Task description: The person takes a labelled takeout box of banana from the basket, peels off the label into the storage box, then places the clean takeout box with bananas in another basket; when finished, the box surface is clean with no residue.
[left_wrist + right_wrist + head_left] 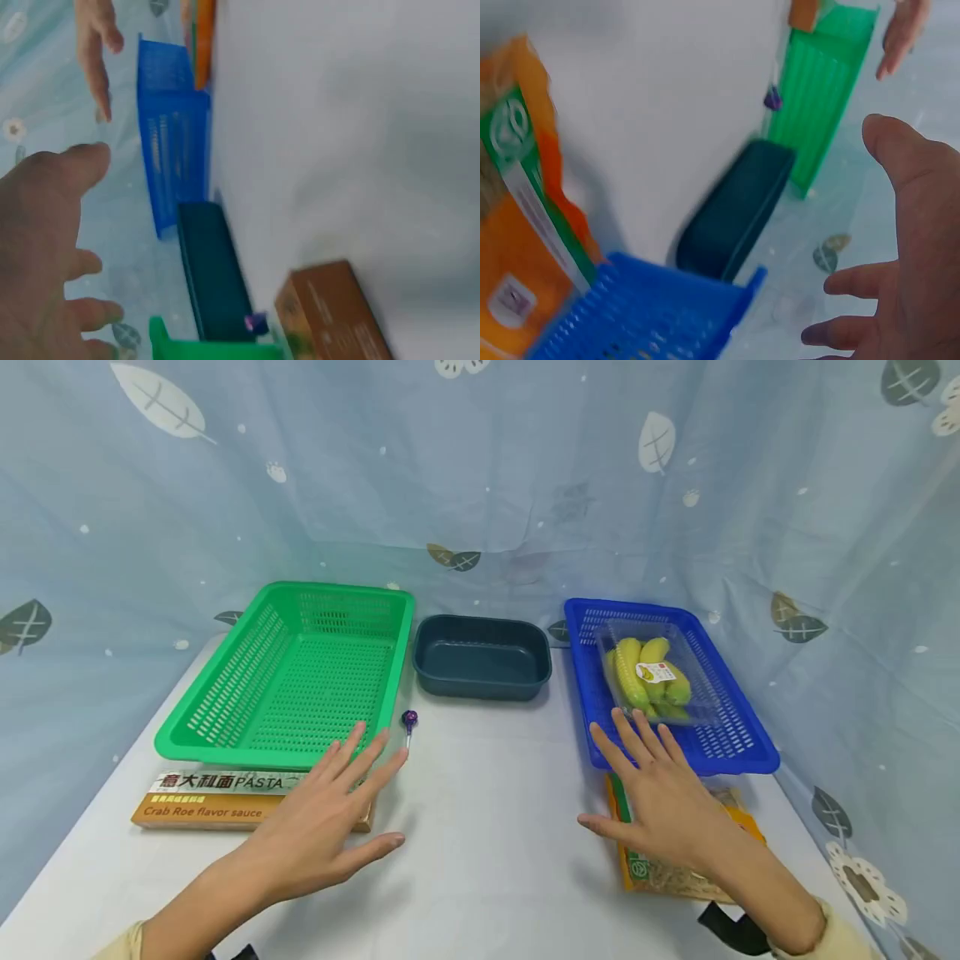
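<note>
My left hand (330, 818) hovers over the table with fingers spread, holding nothing. Beneath it lies a pasta box (202, 810), partly hidden by the hand. A purple lollipop (409, 719) lies just beyond its fingertips, beside the green basket (180, 743). My right hand (663, 806) is also spread and holds nothing. It covers part of an orange and green food bag (637, 870). Past its fingertips, a clear plastic box of yellow bananas or similar produce (651, 677) sits inside the blue basket (738, 747).
A dark teal rectangular tub (483, 687) stands between the two baskets at the back of the white table (495, 810). Behind them hangs a light blue leaf-patterned curtain (495, 468). A black strap (733, 931) shows near the right wrist.
</note>
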Motion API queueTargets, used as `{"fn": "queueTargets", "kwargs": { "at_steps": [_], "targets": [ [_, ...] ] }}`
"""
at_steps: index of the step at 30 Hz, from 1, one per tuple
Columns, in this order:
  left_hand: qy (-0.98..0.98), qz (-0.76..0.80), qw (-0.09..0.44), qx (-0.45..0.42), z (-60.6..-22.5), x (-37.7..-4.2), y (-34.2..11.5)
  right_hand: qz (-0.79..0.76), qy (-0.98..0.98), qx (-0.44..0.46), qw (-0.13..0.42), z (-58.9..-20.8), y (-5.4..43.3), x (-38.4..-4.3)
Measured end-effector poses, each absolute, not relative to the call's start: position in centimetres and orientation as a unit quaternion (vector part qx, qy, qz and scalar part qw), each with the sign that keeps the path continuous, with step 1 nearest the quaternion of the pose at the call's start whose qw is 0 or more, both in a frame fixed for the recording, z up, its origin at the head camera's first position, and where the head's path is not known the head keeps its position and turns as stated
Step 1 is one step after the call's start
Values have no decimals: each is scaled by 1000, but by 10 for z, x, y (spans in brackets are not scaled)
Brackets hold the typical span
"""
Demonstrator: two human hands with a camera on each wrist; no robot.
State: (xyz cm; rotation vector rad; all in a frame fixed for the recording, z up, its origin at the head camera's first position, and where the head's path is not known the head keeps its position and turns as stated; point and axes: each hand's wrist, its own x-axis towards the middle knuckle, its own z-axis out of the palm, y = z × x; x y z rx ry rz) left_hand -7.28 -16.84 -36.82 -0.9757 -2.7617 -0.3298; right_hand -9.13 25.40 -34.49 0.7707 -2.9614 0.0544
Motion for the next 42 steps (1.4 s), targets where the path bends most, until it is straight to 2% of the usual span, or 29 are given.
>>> {"fn": "queueTargets", "kwargs": {
  "at_steps": [8, 15, 21, 28, 42],
  "targets": [
    [-904, -225, 105, -349, -367, -87, -143, 63, -976, 208, 23, -327, 270, -112],
    [-891, -263, 125, -347, -357, -94, -123, 84, -980, 180, -1, -315, 280, -129],
    [-891, -293, 84, -337, -355, -106, -102, 104, -982, 158, -15, -303, 288, -141],
    [-868, -384, 39, -313, -365, -137, -76, 107, -983, 149, -3, -287, 296, -166],
    [-815, -522, -47, -248, -372, -162, -23, 125, -984, 130, -9, -288, 327, -217]
  ]
}}
